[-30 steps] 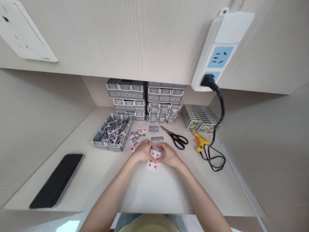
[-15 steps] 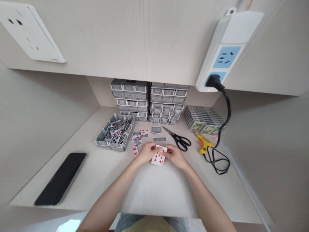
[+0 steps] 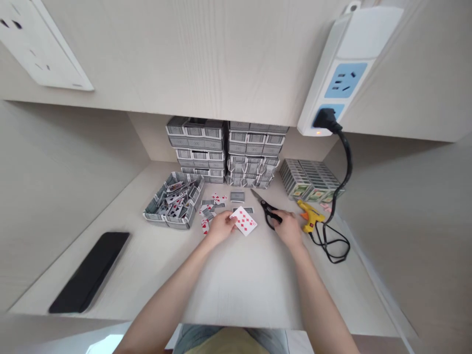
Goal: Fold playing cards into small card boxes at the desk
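- Here, the left hand (image 3: 220, 227) pinches one corner of a diamond playing card (image 3: 244, 221), face up, held just above the counter (image 3: 236, 280); its grip is closed on the card.
- The right hand (image 3: 289, 229) has its fingers on the black handles of the scissors (image 3: 268, 210), which lie just right of the card with blades pointing away from the person; whether this grip has closed around the handles or merely rests on them cannot be told.
- Step in hand, as judged: picking up the scissors while the card is kept ready in the other hand.
- The next move would call for seating fingers in the handle loops, lifting the scissors clear of the counter, and bringing the blades to the card's free edge, with the pinch kept away from the cut line.
- Left of the card: a shallow tray (image 3: 154, 214) built from card backs, holding loose cards; small card pieces (image 3: 211, 207) lie between tray and card.
- Behind the card: two stacks of similar trays (image 3: 225, 152) against the back wall.
- Right of the card, beyond the scissors: a yellow glue gun (image 3: 309, 215) with black cord (image 3: 334, 246), and a block of boxed decks (image 3: 309, 179).
- Far left of the card: a dark phone (image 3: 89, 271) lying flat.
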The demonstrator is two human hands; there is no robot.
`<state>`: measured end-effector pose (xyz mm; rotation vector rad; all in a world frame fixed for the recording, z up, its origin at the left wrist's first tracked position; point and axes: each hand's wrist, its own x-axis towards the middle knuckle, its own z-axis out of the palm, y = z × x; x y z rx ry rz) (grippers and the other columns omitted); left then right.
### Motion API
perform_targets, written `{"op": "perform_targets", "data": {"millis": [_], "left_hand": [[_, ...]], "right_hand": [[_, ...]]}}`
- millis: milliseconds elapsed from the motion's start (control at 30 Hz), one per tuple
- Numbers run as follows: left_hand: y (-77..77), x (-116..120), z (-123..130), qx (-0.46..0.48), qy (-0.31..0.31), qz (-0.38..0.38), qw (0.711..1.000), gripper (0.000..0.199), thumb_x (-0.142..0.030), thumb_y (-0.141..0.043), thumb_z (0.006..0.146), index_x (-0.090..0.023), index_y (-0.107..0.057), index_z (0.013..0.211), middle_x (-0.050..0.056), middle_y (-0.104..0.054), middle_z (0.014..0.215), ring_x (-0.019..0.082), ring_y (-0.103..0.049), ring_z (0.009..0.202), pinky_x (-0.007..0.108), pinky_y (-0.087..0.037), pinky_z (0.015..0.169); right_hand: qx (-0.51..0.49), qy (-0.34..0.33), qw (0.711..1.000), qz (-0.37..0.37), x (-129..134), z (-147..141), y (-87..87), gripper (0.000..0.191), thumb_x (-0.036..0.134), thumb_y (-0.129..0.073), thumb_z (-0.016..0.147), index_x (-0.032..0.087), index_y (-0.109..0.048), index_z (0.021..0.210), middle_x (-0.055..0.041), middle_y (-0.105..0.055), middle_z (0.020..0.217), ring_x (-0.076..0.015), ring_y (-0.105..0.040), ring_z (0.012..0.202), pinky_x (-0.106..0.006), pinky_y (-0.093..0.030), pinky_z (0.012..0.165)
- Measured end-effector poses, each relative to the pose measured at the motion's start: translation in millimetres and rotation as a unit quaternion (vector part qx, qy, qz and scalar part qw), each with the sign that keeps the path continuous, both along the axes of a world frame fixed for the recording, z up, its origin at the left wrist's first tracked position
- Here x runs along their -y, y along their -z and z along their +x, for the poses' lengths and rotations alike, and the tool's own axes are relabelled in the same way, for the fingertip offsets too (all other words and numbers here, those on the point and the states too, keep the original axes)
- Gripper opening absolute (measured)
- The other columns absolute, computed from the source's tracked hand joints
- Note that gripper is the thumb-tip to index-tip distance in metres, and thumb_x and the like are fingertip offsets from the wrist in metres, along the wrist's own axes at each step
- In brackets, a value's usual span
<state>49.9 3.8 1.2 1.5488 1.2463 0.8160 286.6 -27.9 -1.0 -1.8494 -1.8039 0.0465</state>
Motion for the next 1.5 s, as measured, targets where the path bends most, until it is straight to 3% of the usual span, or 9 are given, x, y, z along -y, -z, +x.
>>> {"op": "perform_targets", "data": {"millis": [200,367,433,633,800,933,1033,1333,1500], "left_hand": [[2.7,1.4,5.9,0.135,-0.045,-0.089,0.986,0.018,-0.035,-0.051,0.077,-0.019,-0.044,0.080,0.005,-0.066,0.071,0.019,-0.065,0.062,0.032,-0.051,0.052],[-7.4,2.8,6.1,0.216,-0.069,-0.108,0.968,0.022,-0.026,-0.061,0.069,-0.018,-0.044,0.080,0.003,-0.066,0.067,0.019,-0.066,0.061,0.036,-0.053,0.061],[-12.4,2.1,3.0,0.226,-0.081,-0.094,0.966,0.024,-0.024,-0.066,0.064,-0.016,-0.049,0.079,0.003,-0.067,0.070,0.017,-0.065,0.062,0.033,-0.053,0.064],[-22.1,-4.0,-9.4,0.210,-0.123,-0.042,0.969,0.027,-0.036,-0.067,0.059,-0.013,-0.060,0.074,0.005,-0.067,0.075,0.017,-0.062,0.070,0.027,-0.049,0.062],[-23.3,-5.6,-10.2,0.255,-0.152,-0.045,0.954,0.030,-0.042,-0.061,0.065,-0.015,-0.053,0.074,-0.001,-0.062,0.063,0.012,-0.059,0.055,0.023,-0.048,0.051],[-20.0,-4.0,-7.1,0.221,-0.143,-0.028,0.964,0.031,-0.045,-0.052,0.073,-0.017,-0.045,0.083,-0.006,-0.053,0.047,0.009,-0.048,0.032,0.018,-0.035,0.031],[-17.4,-3.7,-6.1,0.213,-0.118,0.001,0.970,0.031,-0.043,-0.055,0.073,-0.017,-0.043,0.085,-0.008,-0.050,0.044,0.007,-0.044,0.028,0.016,-0.030,0.028],[-23.5,-0.6,-4.4,0.256,-0.113,-0.060,0.958,0.029,-0.036,-0.061,0.069,-0.017,-0.046,0.083,0.003,-0.066,0.071,0.016,-0.063,0.051,0.028,-0.051,0.048],[-22.5,-0.8,-7.8,0.141,-0.152,0.007,0.978,0.033,-0.044,-0.052,0.074,-0.016,-0.046,0.058,-0.004,-0.051,0.042,0.008,-0.042,0.028,0.018,-0.029,0.029]], "right_hand": [[-0.039,0.057,0.996,-0.050,4.3,-6.5,-8.8,0.027,0.025,-0.057,0.066,0.018,-0.051,0.091,-0.0057,-0.062,0.081,-0.0234,-0.057,0.079,-0.031,-0.040,0.065],[-0.233,0.007,0.970,-0.070,6.8,-10.1,-14.7,0.025,0.028,-0.060,0.062,0.020,-0.047,0.082,-0.0033,-0.063,0.078,-0.0200,-0.061,0.072,-0.029,-0.043,0.061],[-0.346,-0.010,0.932,-0.104,7.3,-13.2,-17.5,0.027,0.030,-0.063,0.060,0.020,-0.046,0.078,-0.0026,-0.063,0.075,-0.0182,-0.061,0.066,-0.028,-0.044,0.056],[-0.595,-0.030,0.772,-0.223,15.3,-26.0,-38.5,0.044,0.027,-0.075,0.053,0.018,-0.049,0.087,-0.0033,-0.064,0.067,-0.0147,-0.058,0.055,-0.024,-0.043,0.048],[-0.680,-0.156,0.679,-0.229,22.5,-33.4,-55.1,0.053,0.025,-0.074,0.057,0.021,-0.045,0.100,-0.0043,-0.064,0.080,-0.0074,-0.047,0.050,-0.019,-0.036,0.041],[-0.690,-0.211,0.664,-0.199,22.5,-32.8,-51.8,0.060,0.036,-0.072,0.060,0.026,-0.041,0.110,-0.0016,-0.061,0.077,-0.0050,-0.037,0.042,-0.015,-0.021,0.032],[-0.695,-0.249,0.653,-0.171,21.9,-31.9,-48.1,0.070,0.045,-0.071,0.059,0.027,-0.038,0.118,-0.0016,-0.060,0.074,-0.0050,-0.036,0.040,-0.015,-0.019,0.030],[-0.699,-0.283,0.645,-0.127,26.4,-35.2,-48.2,0.071,0.056,-0.068,0.056,0.026,-0.045,0.117,-0.0028,-0.056,0.073,-0.0089,-0.039,0.045,-0.020,-0.025,0.033],[-0.710,-0.263,0.638,-0.137,24.1,-37.5,-40.3,0.060,0.056,-0.062,0.065,0.021,-0.051,0.112,-0.0038,-0.052,0.074,-0.0116,-0.042,0.053,-0.023,-0.031,0.040]]}}
